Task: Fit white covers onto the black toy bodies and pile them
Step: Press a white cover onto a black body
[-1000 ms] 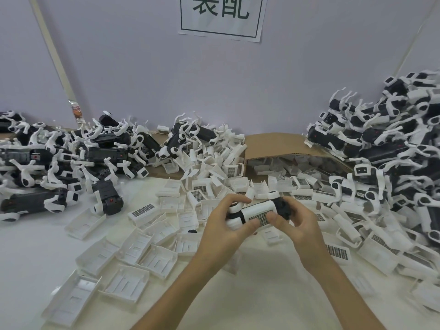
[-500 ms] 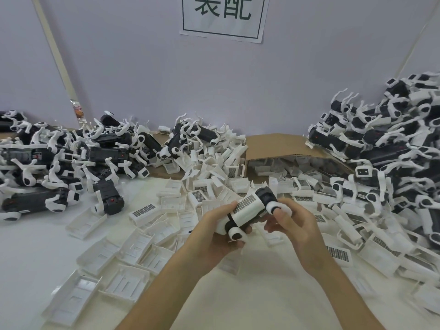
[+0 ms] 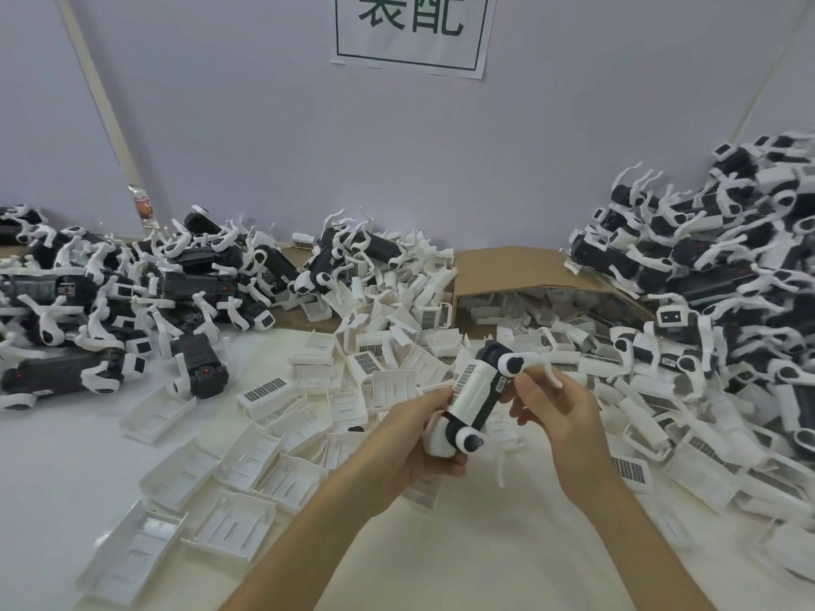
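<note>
A black toy body (image 3: 487, 401) with its white cover (image 3: 468, 392) seated on top is held tilted above the white table (image 3: 441, 562), the left hand (image 3: 414, 443) gripping its lower end while the right hand (image 3: 560, 418) curls its fingers round the white leg at the upper end. Loose covers (image 3: 247, 460) lie scattered across the table beneath and to the left of the hands, spilling from an open cardboard box (image 3: 507, 266) behind. Uncovered black bodies (image 3: 110, 297) are heaped at far left, a tall pile of covered toys (image 3: 727, 275) rises at right, and a paper sign (image 3: 410, 33) hangs on the wall.
</note>
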Tool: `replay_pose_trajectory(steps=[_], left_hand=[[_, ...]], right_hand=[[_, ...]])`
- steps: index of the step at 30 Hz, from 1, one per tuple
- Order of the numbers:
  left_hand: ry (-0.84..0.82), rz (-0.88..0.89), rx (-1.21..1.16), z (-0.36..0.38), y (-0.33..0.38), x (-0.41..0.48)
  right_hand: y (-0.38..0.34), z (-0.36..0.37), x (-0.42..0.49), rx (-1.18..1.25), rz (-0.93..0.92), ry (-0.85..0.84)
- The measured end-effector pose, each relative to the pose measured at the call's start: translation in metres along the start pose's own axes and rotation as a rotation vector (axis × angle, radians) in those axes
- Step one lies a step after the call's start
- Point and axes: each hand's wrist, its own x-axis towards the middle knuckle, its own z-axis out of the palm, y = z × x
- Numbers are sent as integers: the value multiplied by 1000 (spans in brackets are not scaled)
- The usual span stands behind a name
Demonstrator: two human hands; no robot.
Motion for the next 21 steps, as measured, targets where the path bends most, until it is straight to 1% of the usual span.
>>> replay_pose_trajectory(steps=[6,9,11,14,16,17,19,21], left_hand=[[-77,63,165,3,-2,-2],[-144,110,183,0,-2,-4],[-148,132,171,0,-2,-5],[-33,194,158,3,-3,-5],[73,225,158,4,-4,-4],[110,224,172,5,-4,-4],[115,202,202,4,-3,-4],[57,166,216,4,-1,-5]], right_hand=[[-1,1,-1,32,4,-54],[0,1,0,90,28,-97],[0,0,1,85,35,-81],[-1,3,2,15,21,27],[-2,4,-1,-119,-57,102],[-2,3,-2,-197,-104,111],[0,1,-4,-276,-149,34],[-2,1,-5,-195,-95,-121]])
